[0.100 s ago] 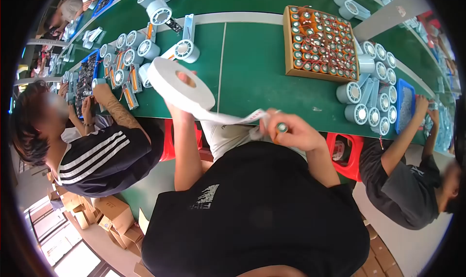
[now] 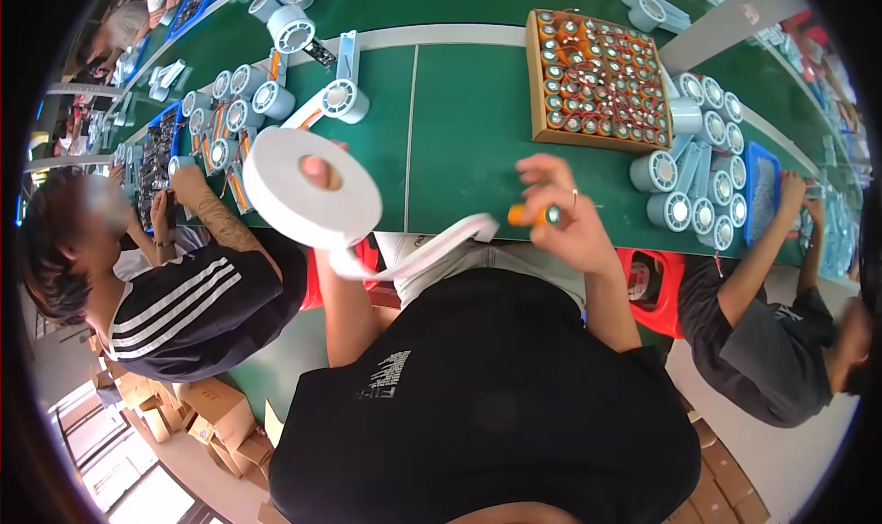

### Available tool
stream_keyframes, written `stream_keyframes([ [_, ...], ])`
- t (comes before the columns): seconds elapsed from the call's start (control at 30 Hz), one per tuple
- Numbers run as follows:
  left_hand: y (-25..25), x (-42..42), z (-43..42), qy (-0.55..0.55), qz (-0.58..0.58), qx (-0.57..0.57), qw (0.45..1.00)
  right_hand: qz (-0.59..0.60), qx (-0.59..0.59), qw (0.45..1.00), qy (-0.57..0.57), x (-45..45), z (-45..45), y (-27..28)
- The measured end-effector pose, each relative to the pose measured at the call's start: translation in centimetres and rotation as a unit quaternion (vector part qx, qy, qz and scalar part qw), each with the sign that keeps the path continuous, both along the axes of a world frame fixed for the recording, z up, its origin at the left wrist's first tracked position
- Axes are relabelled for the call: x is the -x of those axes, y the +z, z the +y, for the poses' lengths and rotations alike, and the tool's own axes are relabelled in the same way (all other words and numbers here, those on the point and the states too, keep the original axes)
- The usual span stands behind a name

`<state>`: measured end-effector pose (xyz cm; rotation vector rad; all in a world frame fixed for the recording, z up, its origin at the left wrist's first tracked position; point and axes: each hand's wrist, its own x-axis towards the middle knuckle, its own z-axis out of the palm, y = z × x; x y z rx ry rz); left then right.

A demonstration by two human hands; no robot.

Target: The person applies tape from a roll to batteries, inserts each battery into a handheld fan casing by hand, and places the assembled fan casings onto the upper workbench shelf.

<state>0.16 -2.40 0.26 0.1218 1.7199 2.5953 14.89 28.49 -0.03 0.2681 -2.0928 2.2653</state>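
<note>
A large white tape roll (image 2: 266, 180) is held up by my left hand (image 2: 322, 173), whose fingers come through its core. From the roll a loose strip (image 2: 427, 256) hangs down and curves right, its end free in front of my lap. My right hand (image 2: 568, 221) holds an orange battery cell (image 2: 525, 215) between thumb and fingers, to the right of the strip's end and not touching it. The other fingers of that hand are raised and slightly blurred.
A cardboard box (image 2: 536, 92) of orange cells with wires stands at the back right. Light-blue fan parts (image 2: 655, 171) cluster right, more (image 2: 344, 101) left. A blue tray (image 2: 764, 193) lies far right. Co-workers sit on both sides; a metal post (image 2: 735, 23) rises back right.
The tape roll and my left hand have moved left. My right hand has let go of the strip's end and lifted slightly up and right with the cell.
</note>
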Motion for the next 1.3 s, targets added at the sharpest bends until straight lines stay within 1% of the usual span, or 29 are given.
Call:
stream_keyframes([
  [0.07,-0.3,0.0,0.0,-0.028,0.014,-0.034,0.999,0.047,-0.130,0.983,-0.118,0.5,0.6,-0.4],
  [0.13,-0.1,0.0,0.0,-0.016,0.083,0.097,0.992,0.027,-0.206,0.967,-0.145,1.0,1.0,-1.1],
  [0.2,0.4,-0.1,0.0,-0.001,0.150,0.228,0.962,0.009,-0.279,0.945,-0.169,1.6,1.2,-1.6],
  [0.23,1.9,-0.6,0.8,-0.008,0.172,0.271,0.947,0.010,-0.279,0.946,-0.166,2.0,1.4,-1.8],
  [0.27,3.6,-1.2,2.1,-0.015,0.195,0.313,0.929,0.017,-0.316,0.933,-0.172,2.4,1.7,-2.0],
  [0.3,3.9,-1.3,2.6,-0.013,0.195,0.315,0.929,0.024,-0.351,0.919,-0.178,2.8,2.0,-2.2],
  [0.37,4.2,-1.3,3.6,-0.048,0.304,0.439,0.844,0.037,-0.421,0.886,-0.192,3.2,2.2,-2.4],
  [0.4,4.3,-1.5,4.3,-0.046,0.330,0.451,0.828,0.038,-0.421,0.886,-0.191,3.2,2.0,-2.1],
  [0.43,4.3,-1.7,5.0,-0.043,0.355,0.463,0.811,0.060,-0.383,0.903,-0.185,3.2,1.8,-1.7],
  [0.53,4.0,-2.4,6.2,-0.057,0.339,0.474,0.811,0.123,-0.265,0.941,-0.170,2.9,1.2,0.3],
  [0.57,3.9,-2.6,6.3,-0.058,0.337,0.475,0.811,0.120,-0.265,0.942,-0.170,2.8,1.0,0.9],
  [0.7,4.0,-2.8,6.5,-0.073,0.341,0.486,0.801,0.176,-0.234,0.943,-0.156,2.8,0.7,3.8],
  [0.73,4.1,-2.7,6.6,-0.073,0.341,0.486,0.801,0.177,-0.234,0.943,-0.156,3.1,0.6,4.3],
  [0.87,4.3,-2.9,6.7,-0.078,0.378,0.505,0.772,0.159,-0.300,0.937,-0.083,4.2,0.7,5.9],
  [0.9,4.4,-2.9,6.8,-0.078,0.377,0.505,0.772,0.159,-0.300,0.937,-0.082,4.3,0.8,6.1],
  [1.03,5.0,-3.0,7.2,-0.079,0.414,0.503,0.754,0.152,-0.357,0.921,-0.004,5.0,1.1,6.5],
  [1.07,5.1,-2.9,7.2,-0.077,0.414,0.504,0.754,0.154,-0.357,0.921,-0.003,5.1,1.0,6.4],
  [1.2,5.4,-2.1,7.3,-0.116,0.446,0.522,0.717,0.186,-0.423,0.886,-0.015,4.9,0.0,5.2],
  [1.23,5.3,-2.3,7.3,-0.115,0.444,0.523,0.718,0.191,-0.361,0.912,-0.039,4.8,0.2,4.4],
  [1.27,5.2,-2.5,7.4,-0.092,0.444,0.510,0.731,0.194,-0.296,0.933,-0.063,4.7,0.3,3.4],
  [1.3,5.1,-2.7,7.7,-0.069,0.445,0.495,0.744,0.194,-0.296,0.933,-0.062,4.5,-0.1,2.1],
])
